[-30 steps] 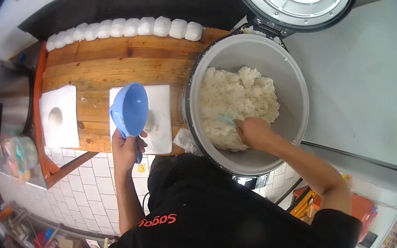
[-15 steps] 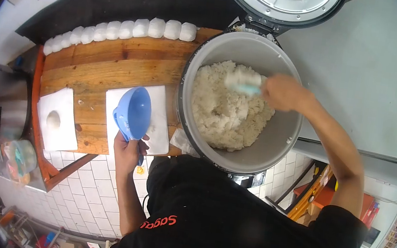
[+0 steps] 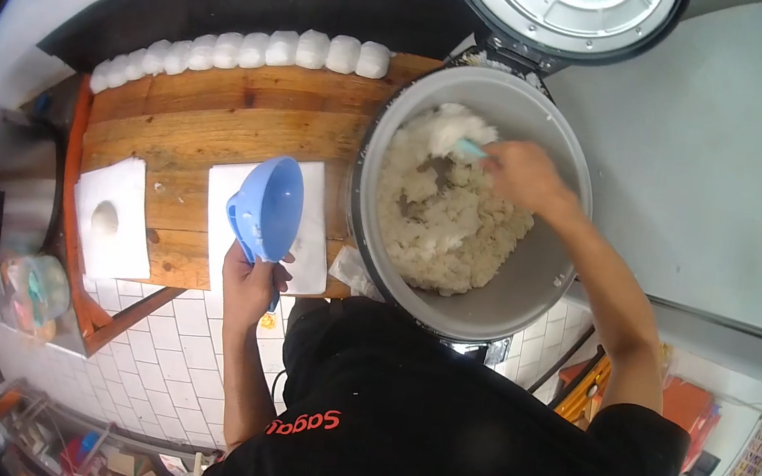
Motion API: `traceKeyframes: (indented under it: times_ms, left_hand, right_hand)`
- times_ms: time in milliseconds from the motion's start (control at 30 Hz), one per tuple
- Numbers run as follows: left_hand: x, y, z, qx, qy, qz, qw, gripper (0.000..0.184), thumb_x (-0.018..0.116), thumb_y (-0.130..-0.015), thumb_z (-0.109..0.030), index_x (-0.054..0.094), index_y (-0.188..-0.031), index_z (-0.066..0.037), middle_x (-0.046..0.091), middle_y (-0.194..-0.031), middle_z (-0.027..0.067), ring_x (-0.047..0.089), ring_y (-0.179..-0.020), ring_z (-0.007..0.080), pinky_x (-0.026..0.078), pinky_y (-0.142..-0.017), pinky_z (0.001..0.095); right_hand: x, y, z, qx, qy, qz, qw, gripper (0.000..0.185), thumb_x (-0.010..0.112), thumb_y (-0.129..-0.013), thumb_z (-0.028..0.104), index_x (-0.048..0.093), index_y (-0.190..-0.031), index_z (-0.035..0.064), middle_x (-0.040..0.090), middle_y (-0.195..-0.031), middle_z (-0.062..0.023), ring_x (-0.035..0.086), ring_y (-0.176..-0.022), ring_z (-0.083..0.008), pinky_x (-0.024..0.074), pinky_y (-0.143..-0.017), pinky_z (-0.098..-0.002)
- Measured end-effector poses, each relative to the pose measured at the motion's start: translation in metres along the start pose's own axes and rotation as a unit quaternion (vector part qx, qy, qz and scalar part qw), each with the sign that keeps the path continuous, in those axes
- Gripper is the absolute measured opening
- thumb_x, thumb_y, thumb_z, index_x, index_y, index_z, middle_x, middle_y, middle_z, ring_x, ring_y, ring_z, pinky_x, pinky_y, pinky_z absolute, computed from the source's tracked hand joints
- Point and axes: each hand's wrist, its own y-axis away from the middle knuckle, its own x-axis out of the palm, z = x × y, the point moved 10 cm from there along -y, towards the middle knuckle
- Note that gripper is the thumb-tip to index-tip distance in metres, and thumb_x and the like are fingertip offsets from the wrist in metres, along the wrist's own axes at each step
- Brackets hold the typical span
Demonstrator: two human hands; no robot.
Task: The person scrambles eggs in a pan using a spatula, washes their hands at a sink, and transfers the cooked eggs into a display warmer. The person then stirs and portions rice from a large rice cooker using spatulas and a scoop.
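My left hand [image 3: 249, 290] is closed round the handle of a blue plastic bowl [image 3: 279, 210], tilted so that its hollow inside shows. The bowl is held over a stack of white paper sheets [image 3: 312, 239] on the wooden table. In my right hand [image 3: 526, 175] is a pale teal rice paddle [image 3: 472, 148], its blade end buried in or hidden by white rice. Cooked rice [image 3: 458, 239] fills the lower part of a large rice cooker [image 3: 548, 250]. A gap in the rice shows the pot's grey bottom near the paddle.
Several white wrapped bundles [image 3: 281, 49] stand in a row along the back of the wooden table [image 3: 213, 124]. Another paper sheet [image 3: 125, 248] with a round whitish patch lies at the left. The cooker's lid [image 3: 565, 7] is raised. A steel pot [image 3: 23, 181] stands far left.
My right hand has moved the paddle up towards the rice's far edge, and rice has piled up there. A gap has opened in the rice. The view has shifted slightly.
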Motion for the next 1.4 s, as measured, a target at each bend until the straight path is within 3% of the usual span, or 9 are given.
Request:
traceKeyframes:
  times_ms: [67,167,333,500,667,767,900,1233,1400]
  left_hand:
    - [-0.008,0.002,0.000,-0.003,0.007,-0.020,1.000,0.016,0.050,-0.095,-0.013,0.057,-0.093,0.001,0.064,-0.077,0.0088,0.054,-0.049,0.0093,0.045,-0.048,0.0230]
    - [-0.018,0.004,0.005,-0.012,0.007,-0.041,0.999,0.016,0.050,-0.095,-0.013,0.057,-0.093,0.001,0.064,-0.076,0.0086,0.054,-0.049,0.0093,0.046,-0.048,0.0235]
    - [-0.005,0.001,0.015,-0.027,0.007,-0.011,1.000,0.017,0.051,-0.096,-0.014,0.056,-0.093,0.002,0.064,-0.076,0.0090,0.054,-0.048,0.0097,0.045,-0.048,0.0229]
    - [0.001,0.003,0.012,-0.010,0.013,0.006,1.000,0.018,0.051,-0.096,-0.015,0.055,-0.096,0.002,0.064,-0.076,0.0097,0.055,-0.049,0.0102,0.045,-0.047,0.0221]
    - [-0.009,0.010,0.013,-0.023,0.007,-0.017,1.000,0.019,0.051,-0.096,-0.016,0.056,-0.095,0.002,0.064,-0.076,0.0092,0.055,-0.050,0.0099,0.045,-0.048,0.0228]
    - [-0.013,0.011,0.018,-0.023,0.002,-0.024,0.999,0.019,0.051,-0.096,-0.016,0.057,-0.094,0.002,0.064,-0.076,0.0090,0.054,-0.049,0.0098,0.045,-0.048,0.0231]
    - [-0.006,0.010,0.020,-0.020,0.013,-0.016,1.000,0.018,0.051,-0.096,-0.015,0.057,-0.093,0.002,0.064,-0.075,0.0090,0.054,-0.048,0.0100,0.045,-0.047,0.0231]
    - [-0.014,0.013,0.020,-0.031,0.026,-0.015,0.999,0.018,0.053,-0.095,-0.016,0.056,-0.093,0.002,0.063,-0.076,0.0089,0.054,-0.048,0.0101,0.044,-0.047,0.0230]
    - [-0.022,0.003,0.023,-0.027,0.016,-0.023,0.999,0.017,0.051,-0.095,-0.014,0.057,-0.091,0.001,0.063,-0.076,0.0082,0.053,-0.048,0.0097,0.044,-0.047,0.0229]
  right_hand:
    - [-0.042,0.011,0.010,-0.086,-0.024,0.054,0.994,0.020,0.060,-0.082,0.013,0.070,-0.098,0.0083,0.065,-0.082,-0.0201,0.063,-0.075,-0.0361,0.0480,-0.070,-0.0459]
    - [-0.063,0.034,0.011,-0.017,0.014,0.159,0.987,0.015,0.058,-0.083,0.012,0.070,-0.090,0.0052,0.065,-0.081,-0.0210,0.063,-0.075,-0.0370,0.0482,-0.069,-0.0455]
    - [0.083,-0.016,-0.013,0.001,0.065,0.088,0.994,0.015,0.057,-0.080,0.010,0.068,-0.084,-0.0001,0.064,-0.080,-0.0220,0.063,-0.073,-0.0367,0.0486,-0.067,-0.0455]
    - [0.085,0.024,0.045,-0.131,0.015,0.289,0.948,0.018,0.054,-0.080,0.013,0.068,-0.082,0.0012,0.065,-0.077,-0.0207,0.062,-0.069,-0.0364,0.0482,-0.065,-0.0429]
    - [-0.023,0.024,0.028,-0.033,-0.026,0.226,0.973,0.022,0.055,-0.082,0.018,0.069,-0.086,0.0020,0.065,-0.076,-0.0209,0.063,-0.067,-0.0332,0.0475,-0.065,-0.0437]
    - [0.006,-0.033,-0.028,0.006,0.108,0.184,0.977,0.024,0.057,-0.082,0.021,0.070,-0.088,0.0016,0.066,-0.080,-0.0206,0.064,-0.072,-0.0312,0.0484,-0.068,-0.0425]
    - [0.072,-0.049,0.009,-0.118,0.081,0.238,0.961,0.026,0.055,-0.079,0.021,0.069,-0.086,-0.0004,0.066,-0.081,-0.0201,0.063,-0.074,-0.0316,0.0482,-0.068,-0.0432]
    - [-0.007,0.081,0.055,-0.107,0.104,0.411,0.899,0.022,0.057,-0.085,0.021,0.069,-0.094,0.0054,0.066,-0.079,-0.0174,0.064,-0.078,-0.0323,0.0475,-0.070,-0.0444]
    - [0.081,0.130,0.038,-0.064,0.088,0.399,0.911,0.020,0.057,-0.084,0.018,0.064,-0.098,0.0058,0.067,-0.083,-0.0166,0.064,-0.082,-0.0365,0.0490,-0.073,-0.0468]
